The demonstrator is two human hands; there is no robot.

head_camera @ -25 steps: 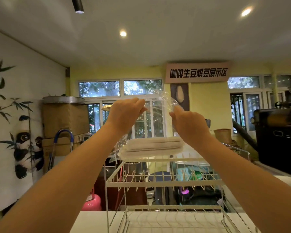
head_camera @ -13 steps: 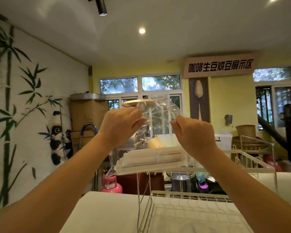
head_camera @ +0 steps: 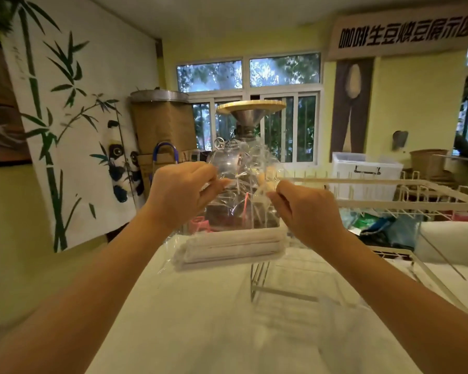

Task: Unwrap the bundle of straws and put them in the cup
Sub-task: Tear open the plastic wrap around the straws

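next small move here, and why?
Probably pull the hands apart to open the bag's top. The left hand and right hand each pinch the clear bag at its top; the straws lie sealed at its bottom. No cup in view.

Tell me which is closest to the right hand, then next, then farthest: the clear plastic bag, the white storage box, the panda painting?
1. Clear plastic bag: pinched by the right hand.
2. White storage box: behind, to the right.
3. Panda painting: far left wall.

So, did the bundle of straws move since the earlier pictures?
Cannot tell: the camera itself turned. The bundle of straws hangs between both hands now below the rack's top rail, earlier level with it.
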